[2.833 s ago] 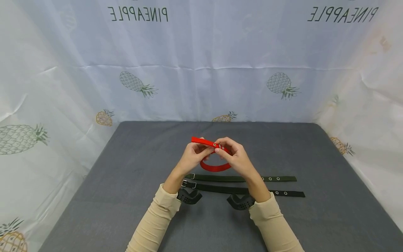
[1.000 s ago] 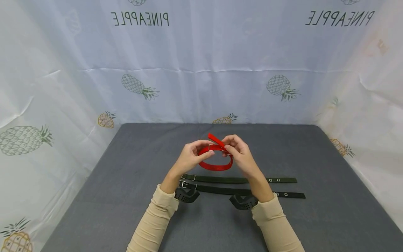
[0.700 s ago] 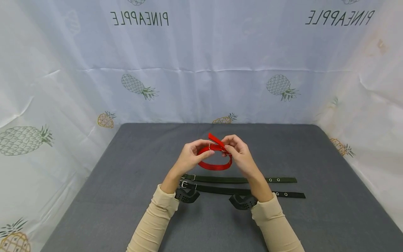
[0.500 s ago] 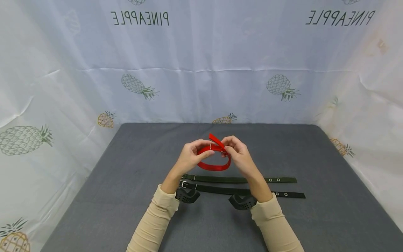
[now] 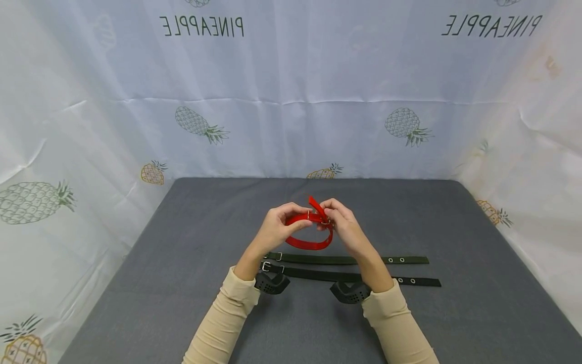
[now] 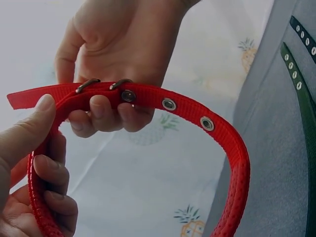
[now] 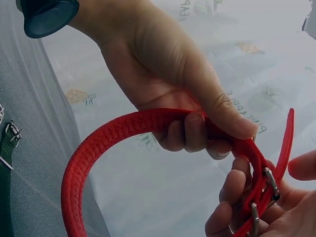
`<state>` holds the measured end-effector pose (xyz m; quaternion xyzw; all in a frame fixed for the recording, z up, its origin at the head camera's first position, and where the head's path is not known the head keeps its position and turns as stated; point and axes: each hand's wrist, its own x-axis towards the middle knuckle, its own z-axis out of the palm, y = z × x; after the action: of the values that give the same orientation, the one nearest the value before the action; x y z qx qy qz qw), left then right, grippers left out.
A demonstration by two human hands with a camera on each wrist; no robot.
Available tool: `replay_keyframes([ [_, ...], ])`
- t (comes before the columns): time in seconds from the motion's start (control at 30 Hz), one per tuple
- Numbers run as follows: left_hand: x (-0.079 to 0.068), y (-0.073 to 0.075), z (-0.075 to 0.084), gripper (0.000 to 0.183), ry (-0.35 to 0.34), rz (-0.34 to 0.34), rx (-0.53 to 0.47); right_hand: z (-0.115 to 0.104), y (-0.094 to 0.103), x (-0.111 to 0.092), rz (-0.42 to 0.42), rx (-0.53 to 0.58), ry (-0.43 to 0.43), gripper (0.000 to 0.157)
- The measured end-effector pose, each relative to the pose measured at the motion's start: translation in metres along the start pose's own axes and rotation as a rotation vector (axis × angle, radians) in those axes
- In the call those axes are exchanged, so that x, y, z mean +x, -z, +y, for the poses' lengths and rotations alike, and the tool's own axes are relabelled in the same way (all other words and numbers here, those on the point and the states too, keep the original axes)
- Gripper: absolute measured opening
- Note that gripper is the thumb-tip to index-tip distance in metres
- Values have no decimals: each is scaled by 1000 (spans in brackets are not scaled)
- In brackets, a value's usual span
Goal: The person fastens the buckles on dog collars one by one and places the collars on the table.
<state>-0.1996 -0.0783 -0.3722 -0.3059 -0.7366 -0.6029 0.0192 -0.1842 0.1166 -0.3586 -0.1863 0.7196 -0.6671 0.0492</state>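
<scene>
A red collar [image 5: 309, 245] with metal eyelets is bent into a loop above the table, between both hands. My left hand [image 5: 279, 226] grips the loop's left side, its thumb on the outside and fingers curled inside. My right hand [image 5: 344, 222] holds the buckle end, fingers curled under the strap in the left wrist view. The strap runs through the metal buckle [image 7: 271, 185], and its free tail [image 7: 286, 143] sticks up beyond it, close to a right fingertip. A metal keeper loop [image 7: 254, 219] sits beside the buckle.
Below the hands, a dark green collar [image 5: 318, 259] and a black collar [image 5: 318, 275] lie side by side on the grey table [image 5: 204, 318]. Both have buckles at the left and eyelets at the right. A white pineapple-print curtain [image 5: 291, 136] surrounds the table.
The tail first pointed left across both hands; it now points up from the buckle. Over the last half second, the tail and buckle have shifted slightly right and down, with the right hand slightly lower.
</scene>
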Motion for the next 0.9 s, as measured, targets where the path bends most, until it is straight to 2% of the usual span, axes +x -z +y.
replay_keyframes([
  [0.53,0,-3,1,27,-24,-16,123,1,-1,0,-17,-28,2,35],
  [0.77,0,-3,2,26,-39,-25,143,0,-1,-1,-32,-49,3,36],
  [0.9,0,-3,3,26,-24,-21,141,1,0,0,-37,-51,7,37],
])
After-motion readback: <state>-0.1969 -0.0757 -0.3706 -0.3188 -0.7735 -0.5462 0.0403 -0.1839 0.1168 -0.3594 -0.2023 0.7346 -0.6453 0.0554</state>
